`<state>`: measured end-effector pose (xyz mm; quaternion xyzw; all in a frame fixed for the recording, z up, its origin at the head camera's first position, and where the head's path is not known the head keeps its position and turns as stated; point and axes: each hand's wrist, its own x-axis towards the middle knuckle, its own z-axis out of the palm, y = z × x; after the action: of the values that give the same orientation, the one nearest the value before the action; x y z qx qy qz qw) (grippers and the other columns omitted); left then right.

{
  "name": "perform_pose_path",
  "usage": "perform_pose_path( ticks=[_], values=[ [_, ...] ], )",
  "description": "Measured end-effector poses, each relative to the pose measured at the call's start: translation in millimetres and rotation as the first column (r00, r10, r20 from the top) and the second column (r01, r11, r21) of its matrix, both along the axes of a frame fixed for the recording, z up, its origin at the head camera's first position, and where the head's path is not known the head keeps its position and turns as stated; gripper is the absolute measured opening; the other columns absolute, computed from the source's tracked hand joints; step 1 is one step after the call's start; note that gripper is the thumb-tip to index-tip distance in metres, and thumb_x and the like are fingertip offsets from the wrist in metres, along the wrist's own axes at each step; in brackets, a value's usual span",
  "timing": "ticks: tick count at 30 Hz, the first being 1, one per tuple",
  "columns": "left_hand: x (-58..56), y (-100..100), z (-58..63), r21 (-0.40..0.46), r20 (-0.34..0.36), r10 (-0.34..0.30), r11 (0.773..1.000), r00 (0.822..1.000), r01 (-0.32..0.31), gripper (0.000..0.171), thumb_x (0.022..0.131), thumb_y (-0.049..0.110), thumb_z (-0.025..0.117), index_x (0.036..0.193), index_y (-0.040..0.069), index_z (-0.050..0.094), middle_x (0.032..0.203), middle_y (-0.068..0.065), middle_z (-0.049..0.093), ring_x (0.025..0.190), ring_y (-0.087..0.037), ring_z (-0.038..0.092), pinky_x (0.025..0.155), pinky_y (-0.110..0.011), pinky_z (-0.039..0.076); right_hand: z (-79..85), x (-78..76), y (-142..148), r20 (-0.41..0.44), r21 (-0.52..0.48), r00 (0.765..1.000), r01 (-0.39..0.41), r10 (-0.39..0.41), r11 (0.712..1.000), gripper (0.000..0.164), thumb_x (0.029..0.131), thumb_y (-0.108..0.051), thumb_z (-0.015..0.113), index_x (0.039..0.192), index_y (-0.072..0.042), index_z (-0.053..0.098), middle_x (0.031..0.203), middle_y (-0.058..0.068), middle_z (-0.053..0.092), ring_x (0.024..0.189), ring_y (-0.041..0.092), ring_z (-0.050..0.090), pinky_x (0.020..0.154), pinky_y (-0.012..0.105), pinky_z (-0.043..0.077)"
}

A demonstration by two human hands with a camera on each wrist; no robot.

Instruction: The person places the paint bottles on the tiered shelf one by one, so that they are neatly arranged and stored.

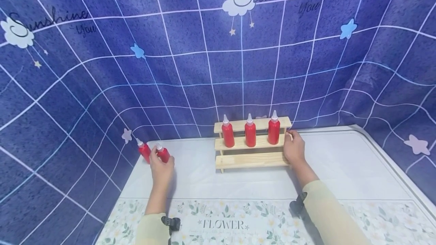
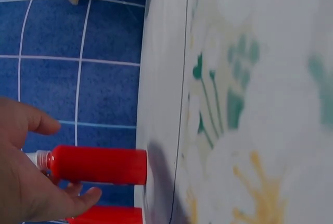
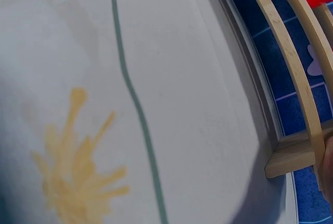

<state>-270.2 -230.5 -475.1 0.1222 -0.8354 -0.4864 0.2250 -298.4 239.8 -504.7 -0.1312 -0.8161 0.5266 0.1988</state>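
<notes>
Two red squeeze bottles with pale pointed caps stand at the left of the table. My left hand point(image 1: 161, 171) is around the nearer bottle point(image 2: 99, 165), thumb on one side and fingers on the other; in the left wrist view a gap shows between thumb and bottle. The other bottle point(image 1: 144, 151) is just left of that hand. My right hand point(image 1: 294, 147) grips the right end of a stepped wooden rack point(image 1: 252, 160). On the rack's middle step stand three red bottles: left point(image 1: 228, 135), middle point(image 1: 250, 134) and right point(image 1: 273, 131).
A white table point(image 1: 194, 184) carries a floral mat point(image 1: 204, 207) along its front. Behind and at the sides hangs a blue gridded curtain point(image 1: 190, 67). The rack stands close to the table's back edge.
</notes>
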Motion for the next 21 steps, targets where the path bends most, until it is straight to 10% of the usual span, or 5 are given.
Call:
perform_pose_path(
  ticks=[21],
  values=[
    [-10.7,-39.4,-0.2,-0.033,0.189,-0.107,0.993,0.976,0.115,0.067,0.102,0.017,0.063,0.159,-0.003,0.035,0.156,-0.034,0.047,0.146,-0.05,0.048,0.121,-0.061,0.043,0.6,0.0,-2.6,0.002,0.002,1.0,0.014,-0.014,1.0,0.042,0.111,-0.024,0.041,0.137,0.004,0.059,0.147,0.031,0.059,0.144,0.049,0.05,0.125,0.06,0.037]
  ],
)
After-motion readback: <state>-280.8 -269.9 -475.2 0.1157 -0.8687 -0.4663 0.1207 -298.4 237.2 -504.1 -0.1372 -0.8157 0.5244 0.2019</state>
